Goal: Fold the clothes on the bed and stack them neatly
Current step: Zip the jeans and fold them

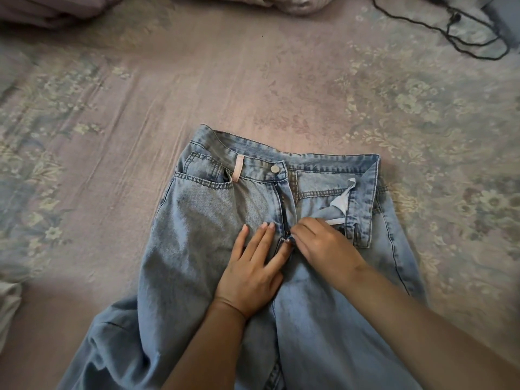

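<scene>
Dim soft daylight, faint shadows, dark blurred corners, wide-angle edge distortion

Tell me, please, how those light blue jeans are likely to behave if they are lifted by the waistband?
The jeans would probably droop, since the denim already lies in soft folds on the bed. The open fly, where the right hand pinches at the zipper, may let the waistband gape. They look fairly weighty and unlikely to slide.
</scene>
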### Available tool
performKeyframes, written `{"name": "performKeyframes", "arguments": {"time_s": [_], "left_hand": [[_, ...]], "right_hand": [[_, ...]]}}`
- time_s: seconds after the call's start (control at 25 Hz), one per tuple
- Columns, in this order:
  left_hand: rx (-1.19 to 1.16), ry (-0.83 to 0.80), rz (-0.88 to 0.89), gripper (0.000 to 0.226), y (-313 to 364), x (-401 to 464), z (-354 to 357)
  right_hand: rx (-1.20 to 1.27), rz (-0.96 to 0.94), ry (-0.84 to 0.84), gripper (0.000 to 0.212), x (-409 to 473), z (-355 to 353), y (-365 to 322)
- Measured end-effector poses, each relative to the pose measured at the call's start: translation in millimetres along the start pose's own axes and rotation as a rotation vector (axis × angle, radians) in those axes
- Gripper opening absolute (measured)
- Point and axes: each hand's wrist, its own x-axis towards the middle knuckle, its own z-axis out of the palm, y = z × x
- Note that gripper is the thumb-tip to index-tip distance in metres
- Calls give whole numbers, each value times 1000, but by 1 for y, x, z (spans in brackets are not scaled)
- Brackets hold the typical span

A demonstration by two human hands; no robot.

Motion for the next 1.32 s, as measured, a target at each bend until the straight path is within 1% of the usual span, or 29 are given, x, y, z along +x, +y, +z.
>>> {"name": "performKeyframes", "arguments": {"time_s": [0.08, 0.16, 0.2, 0.28, 0.32, 0.48, 0.56, 0.72, 0.8, 0.88, 0.96, 1.04, 1.16, 1.24, 1.32], "left_hand": [[-15, 1, -7, 43, 1, 0, 1], [-7, -9, -17, 48, 0, -1, 2], [9, -20, -20, 50, 0, -1, 2], [32, -42, -16, 51, 1, -2, 2], [34, -47, -11, 49, 1, -2, 2], [27, -40, -16, 51, 0, -1, 3], [12, -42, -25, 52, 0, -1, 3], [13, -42, -26, 50, 1, -1, 4], [12, -49, -32, 50, 1, 0, 3], [8, -53, -37, 50, 1, 0, 3], [2, -48, -44, 51, 2, 0, 5], [-13, -27, -63, 53, 0, 0, 6], [-33, -11, -110, 52, 2, 5, -1], [-91, 12, -155, 42, 5, 15, -10], [-120, 44, -164, 28, 6, 29, -14]], "right_hand": [[148, 108, 11, 5, 4, 1, -3], [255, 223, 6, 6, 6, 2, -6], [254, 272, 25, 7, 7, 3, -7], [159, 320, 45, 6, 11, 3, -11], [95, 302, 38, 6, 14, 2, -13], [-213, 102, -44, 12, 21, 1, -18], [-282, 92, -19, 12, 20, 0, -16], [-245, 206, 64, 19, 19, 4, -21], [-224, 249, 105, 18, 21, 4, -24], [-234, 227, 140, 15, 22, 1, -21], [-234, 193, 98, 13, 23, 1, -17], [-167, 254, 36, 8, 27, 2, -20], [22, 499, 65, 7, 26, 7, -38], [247, 600, 125, 3, 20, 8, -43], [392, 588, 124, 10, 14, 6, -33]]}}
